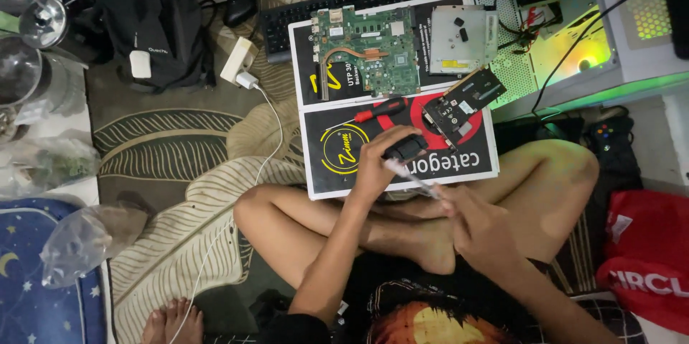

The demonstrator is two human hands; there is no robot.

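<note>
Cluttered floor, leaf-patterned rug, black cardboard box serving as work surface. Small black part, matte and blocky, pinned on the box under left hand, fingers curled tight on it. Probably light, rigid, somewhat delicate; best gripped by the edges. Right hand pinched on a slim pale syringe, tip at the part. Nearby: red-handled screwdriver, green circuit board.

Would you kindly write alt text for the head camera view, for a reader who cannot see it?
A person sitting cross-legged holds a small black part in the left hand and a thin pale tool in the right hand. Beyond lie a black-and-white board, a green circuit board and a red-handled screwdriver.
</note>
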